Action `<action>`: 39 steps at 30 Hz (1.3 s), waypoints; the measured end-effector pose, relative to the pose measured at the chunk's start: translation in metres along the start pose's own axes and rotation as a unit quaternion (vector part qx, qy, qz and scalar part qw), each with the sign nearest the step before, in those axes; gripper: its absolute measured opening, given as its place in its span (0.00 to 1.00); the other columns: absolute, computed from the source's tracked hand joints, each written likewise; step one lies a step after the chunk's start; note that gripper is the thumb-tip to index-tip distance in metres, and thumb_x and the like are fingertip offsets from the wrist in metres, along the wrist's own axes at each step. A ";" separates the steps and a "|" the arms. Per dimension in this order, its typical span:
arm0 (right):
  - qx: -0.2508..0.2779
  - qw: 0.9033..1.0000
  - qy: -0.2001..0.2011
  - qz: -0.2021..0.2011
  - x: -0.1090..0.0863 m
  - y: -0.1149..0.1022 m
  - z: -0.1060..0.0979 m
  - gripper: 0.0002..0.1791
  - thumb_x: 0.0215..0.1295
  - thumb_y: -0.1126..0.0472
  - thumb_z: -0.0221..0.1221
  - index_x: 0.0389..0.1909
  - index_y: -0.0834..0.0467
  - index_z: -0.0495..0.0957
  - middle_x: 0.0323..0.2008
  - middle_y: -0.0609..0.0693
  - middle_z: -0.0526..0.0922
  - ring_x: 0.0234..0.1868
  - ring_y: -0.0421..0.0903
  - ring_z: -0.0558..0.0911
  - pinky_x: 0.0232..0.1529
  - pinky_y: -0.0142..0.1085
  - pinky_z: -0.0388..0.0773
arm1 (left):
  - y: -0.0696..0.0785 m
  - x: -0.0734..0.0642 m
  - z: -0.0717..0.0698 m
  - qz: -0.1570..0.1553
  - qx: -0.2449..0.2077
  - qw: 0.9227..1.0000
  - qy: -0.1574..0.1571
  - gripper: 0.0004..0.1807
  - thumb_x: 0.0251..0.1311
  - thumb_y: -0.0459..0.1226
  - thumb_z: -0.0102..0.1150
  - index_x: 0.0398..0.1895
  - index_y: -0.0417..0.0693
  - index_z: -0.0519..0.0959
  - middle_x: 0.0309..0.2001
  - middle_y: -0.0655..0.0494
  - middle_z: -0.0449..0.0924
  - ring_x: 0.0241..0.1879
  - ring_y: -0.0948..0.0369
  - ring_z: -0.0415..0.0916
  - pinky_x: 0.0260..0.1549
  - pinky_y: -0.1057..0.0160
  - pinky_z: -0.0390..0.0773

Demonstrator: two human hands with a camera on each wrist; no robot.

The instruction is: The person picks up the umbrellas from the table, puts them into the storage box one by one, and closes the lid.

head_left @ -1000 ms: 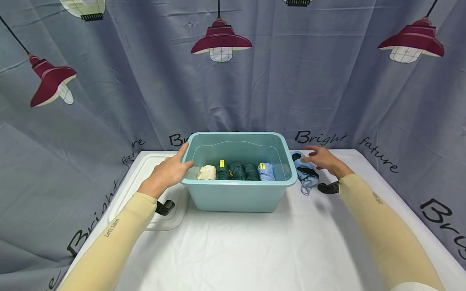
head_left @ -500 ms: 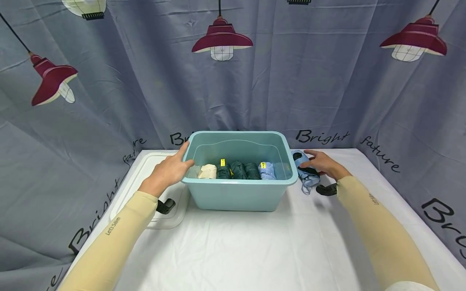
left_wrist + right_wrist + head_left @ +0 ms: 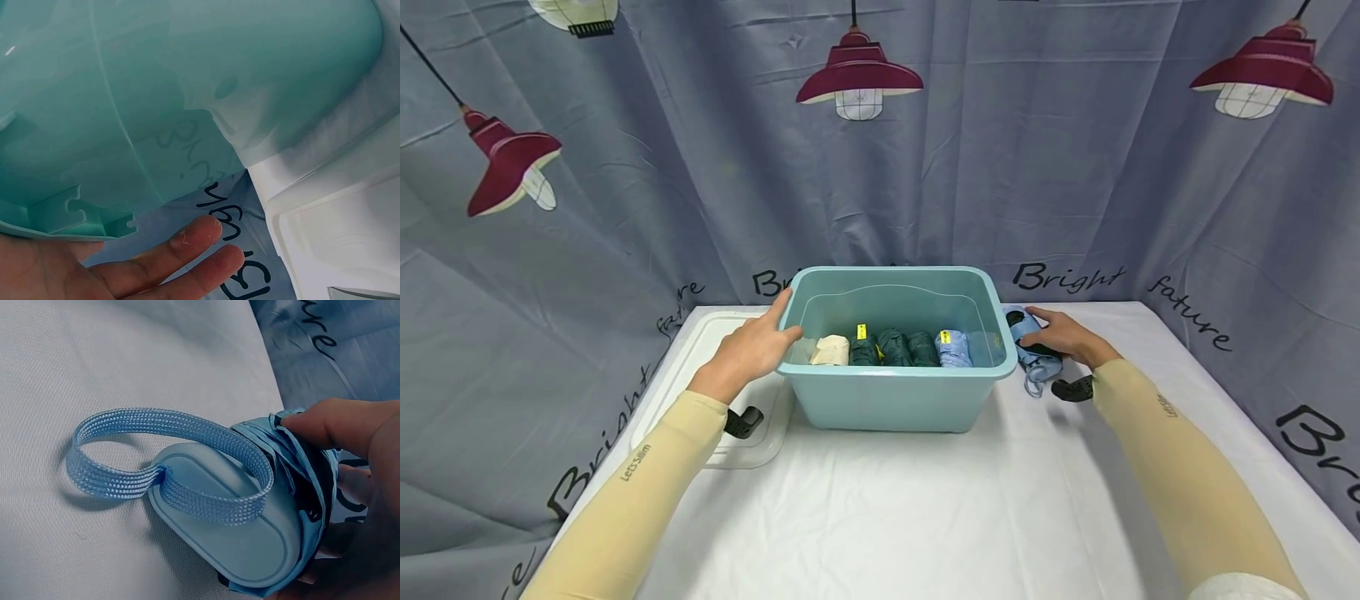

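Note:
My left hand (image 3: 748,350) rests at the left rim of the pale teal plastic bin (image 3: 887,404). Its thumb lies over the rim; in the left wrist view, fairly straight fingers (image 3: 200,234) extend below the rim outside the bin. Right of the bin, my right hand (image 3: 1067,335) grips a folded light-blue compact umbrella (image 3: 1017,321) with black patches. In the right wrist view the thumb is on the fabric and the fingers wrap the far side, partly hidden. The umbrella's smooth oval handle end (image 3: 237,544) and woven wrist strap (image 3: 112,481) face the camera.
Inside the bin stand several rolled fabric bundles: a cream one (image 3: 830,350), dark green ones (image 3: 894,347) and a blue one (image 3: 953,348) with a yellow tag. A translucent lid (image 3: 752,446) lies left of the bin on the white tablecloth (image 3: 887,508). A grey printed curtain (image 3: 925,192) hangs behind.
My right hand has come down from just above the blue umbrella and closed its fingers round it. The left hand has stayed at the bin's rim. The head view has tilted slightly downward.

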State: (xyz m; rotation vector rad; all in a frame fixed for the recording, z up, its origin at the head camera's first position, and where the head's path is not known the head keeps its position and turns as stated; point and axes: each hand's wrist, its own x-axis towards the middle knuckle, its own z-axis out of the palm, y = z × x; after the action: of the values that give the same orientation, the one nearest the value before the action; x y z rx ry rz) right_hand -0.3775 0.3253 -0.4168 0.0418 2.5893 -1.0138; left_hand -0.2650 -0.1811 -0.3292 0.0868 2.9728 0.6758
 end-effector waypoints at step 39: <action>-0.015 1.000 0.004 -0.009 -0.032 -0.031 -0.013 0.52 0.66 0.53 0.60 0.80 0.65 0.39 0.69 0.72 0.60 0.56 0.59 0.71 0.45 0.43 0.78 | 0.000 0.001 0.001 -0.001 -0.001 1.000 0.003 0.42 0.69 0.58 0.36 0.81 0.74 0.30 0.73 0.40 0.64 0.58 0.42 0.76 0.52 0.38 0.73</action>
State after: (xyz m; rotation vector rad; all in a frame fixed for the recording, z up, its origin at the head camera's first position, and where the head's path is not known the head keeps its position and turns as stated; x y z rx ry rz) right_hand -0.3570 0.3146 -0.3769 0.0141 2.6168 -0.9826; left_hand -0.2656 -0.1805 -0.3306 0.0817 2.9778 0.6811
